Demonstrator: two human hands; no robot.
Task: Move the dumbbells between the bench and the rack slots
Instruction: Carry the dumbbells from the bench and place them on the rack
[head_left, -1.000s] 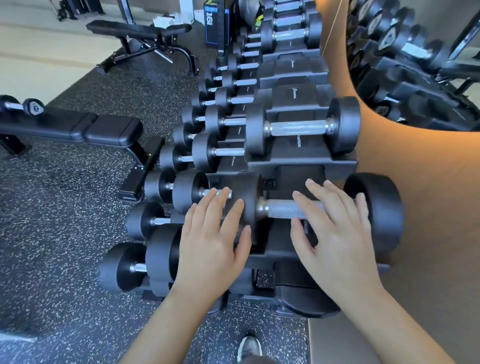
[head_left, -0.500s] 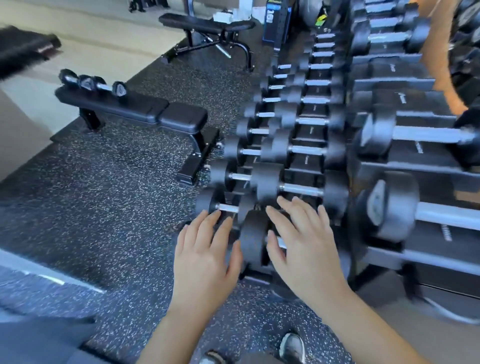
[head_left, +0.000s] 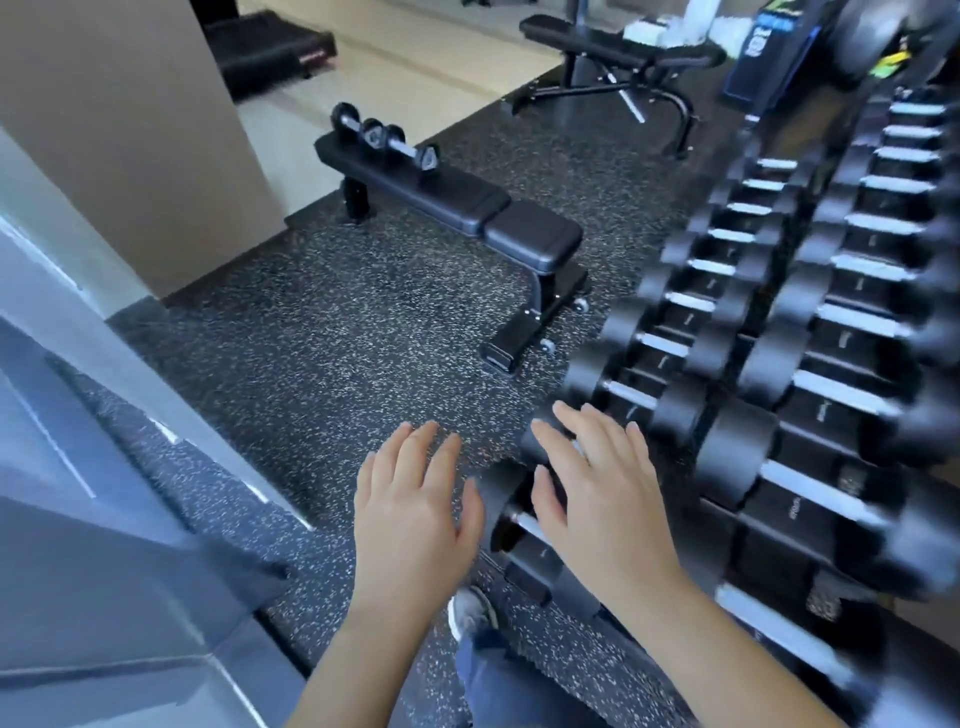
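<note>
Floor (head_left: 322, 332): dark speckled rubber matting; carries bench and rack.
Rack (head_left: 779, 447): along right side of view, tiered; slots filled with black round-headed dumbbells, chrome handles showing. Motion blur heavy here, no markings legible.
Bench (head_left: 457, 208): flat black pad, well apart from rack, standing across the matting toward its far left edge.
Bench dumbbells (head_left: 384, 140): two small ones, end to end, at far end of the tabletop. Dark heads, thin metal handles.
Nearest rack dumbbell (head_left: 511, 519): lowest tier, near end of rack, partly hidden under right hand.
Left hand (head_left: 415, 514): over bare floor just beside rack, fingers (head_left: 426, 447) spread flat, holding nothing.
Right hand (head_left: 602, 499): above nearest rack dumbbell, fingers extended, empty; contact with the head cannot be told.
Handling, judged: rigid, dense, heavy for size; round heads likely to roll on a flat pad. Bench pair looks light, one-hand lifts.
Grip point, judged: centre of handle, full wrap between heads; heads too wide and smooth.
</note>
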